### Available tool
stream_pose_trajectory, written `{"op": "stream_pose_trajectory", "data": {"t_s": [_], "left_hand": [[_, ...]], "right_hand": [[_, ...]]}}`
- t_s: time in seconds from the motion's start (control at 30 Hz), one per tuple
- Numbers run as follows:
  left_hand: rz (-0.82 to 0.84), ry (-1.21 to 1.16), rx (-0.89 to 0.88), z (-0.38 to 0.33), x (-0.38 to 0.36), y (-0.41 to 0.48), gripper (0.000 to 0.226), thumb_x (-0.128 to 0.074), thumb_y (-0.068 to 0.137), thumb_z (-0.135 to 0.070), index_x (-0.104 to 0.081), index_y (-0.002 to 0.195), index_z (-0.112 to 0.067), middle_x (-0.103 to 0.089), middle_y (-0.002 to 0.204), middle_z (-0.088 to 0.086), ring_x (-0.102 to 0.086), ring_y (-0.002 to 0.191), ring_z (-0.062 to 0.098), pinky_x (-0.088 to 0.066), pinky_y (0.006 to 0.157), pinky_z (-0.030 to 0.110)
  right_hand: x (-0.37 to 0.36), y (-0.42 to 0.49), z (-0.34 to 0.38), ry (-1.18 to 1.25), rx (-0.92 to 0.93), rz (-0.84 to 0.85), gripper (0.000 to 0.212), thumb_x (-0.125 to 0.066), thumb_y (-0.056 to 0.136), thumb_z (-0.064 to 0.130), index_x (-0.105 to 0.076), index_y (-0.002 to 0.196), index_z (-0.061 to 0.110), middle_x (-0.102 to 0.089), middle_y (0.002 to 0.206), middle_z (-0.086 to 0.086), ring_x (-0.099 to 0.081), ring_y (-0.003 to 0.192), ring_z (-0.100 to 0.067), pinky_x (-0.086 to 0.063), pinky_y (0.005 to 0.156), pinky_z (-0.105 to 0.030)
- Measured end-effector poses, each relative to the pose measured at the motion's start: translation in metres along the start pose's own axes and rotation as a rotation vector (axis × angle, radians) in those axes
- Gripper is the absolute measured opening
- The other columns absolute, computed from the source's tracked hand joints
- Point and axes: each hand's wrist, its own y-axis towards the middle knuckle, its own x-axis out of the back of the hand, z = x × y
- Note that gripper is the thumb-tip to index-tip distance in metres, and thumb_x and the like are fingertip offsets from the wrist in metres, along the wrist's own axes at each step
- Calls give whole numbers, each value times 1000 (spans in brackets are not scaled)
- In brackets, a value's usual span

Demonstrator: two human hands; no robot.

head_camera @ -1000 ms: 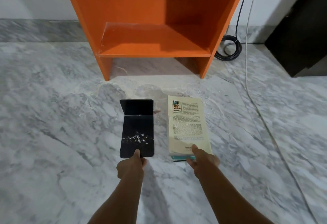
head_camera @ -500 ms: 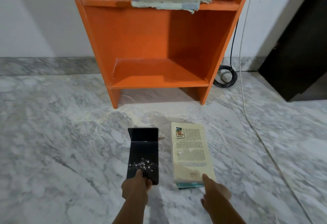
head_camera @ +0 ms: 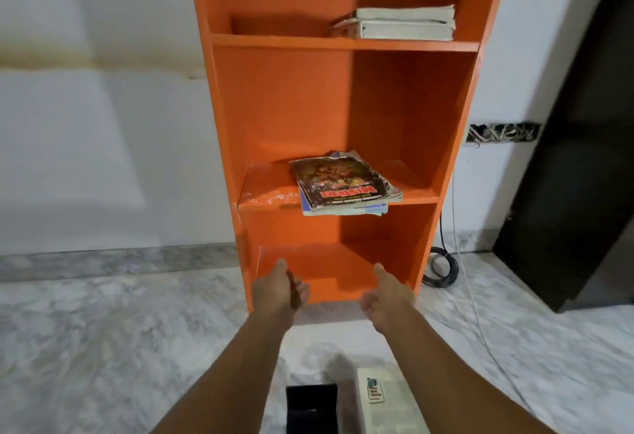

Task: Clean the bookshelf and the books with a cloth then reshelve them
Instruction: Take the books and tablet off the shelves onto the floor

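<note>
I see a tall orange wooden bookshelf point(head_camera: 284, 107) standing against a white wall on a grey-veined marble floor point(head_camera: 85, 348). My left hand point(head_camera: 278, 288) and right hand point(head_camera: 386, 294) are both raised in front of the bookshelf's lowest compartment, held apart from each other. The left hand's fingers are curled loosely inward and grip nothing that I can make out; a dark patch shows at the palm, too blurred to identify. The right hand is partly open with its thumb pointing up, and it carries nothing.

On the middle shelf lies a worn paperback with a dark illustrated cover point(head_camera: 339, 181), resting flat on another thin book, and both overhang the front edge. White dust speckles the shelf board to their left. On the shelf above, at the right side, two thick pale books point(head_camera: 404, 23) are stacked flat.

On the floor near the bottom edge, between my forearms, lie a black folded case point(head_camera: 310, 406) and, just beside it to the right, a cream-coloured book point(head_camera: 387, 402). A black coiled cable point(head_camera: 442, 270) sits on the floor to the right of the bookshelf.
</note>
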Motion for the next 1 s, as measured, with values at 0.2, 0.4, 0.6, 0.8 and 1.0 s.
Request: {"op": "stream_pose_trajectory", "data": {"t_s": [0.2, 0.4, 0.6, 0.8, 1.0], "left_hand": [[80, -17, -136, -89, -72, -8, 31, -54, 100, -33, -55, 84, -7, -58, 72, 8, -60, 58, 16, -56, 42, 25], [76, -20, -229, -119, -134, -10, 29, -53, 101, -30, -58, 96, -3, -61, 80, 9, -62, 66, 19, -59, 53, 28], [34, -13, -271, -135, -188, -8, 25, -57, 99, -28, -60, 92, -4, -63, 82, 9, -64, 71, 19, -59, 51, 27], [126, -132, -266, -149, -230, -16, 38, -54, 97, -42, -61, 100, -4, -65, 85, 10, -66, 71, 21, -60, 52, 28], [206, -351, -248, -155, -275, -53, 42, -48, 88, -23, -49, 123, -1, -56, 115, 22, -63, 88, 36, -58, 80, 47]], "right_hand": [[-70, -2, 59, 45, 8, 141, 45, -74, 84, 37, -50, 101, 4, -58, 88, -16, -63, 87, -30, -57, 79, -40], [-96, 41, 88, 104, -44, 297, 59, -79, 76, 48, -48, 103, 7, -50, 97, -12, -42, 72, -21, -39, 51, -28], [-112, 80, 107, 156, -193, 361, 51, -85, 72, 15, -55, 112, 2, -66, 102, -22, -67, 76, -35, -56, 47, -37], [-98, 75, 120, 217, -243, 570, 23, -66, 88, 16, -55, 98, -2, -61, 80, -18, -58, 63, -27, -50, 55, -32], [-86, 45, 155, 298, -117, 640, 5, -56, 93, 1, -55, 96, -3, -64, 91, -23, -65, 80, -35, -56, 60, -41]]}}
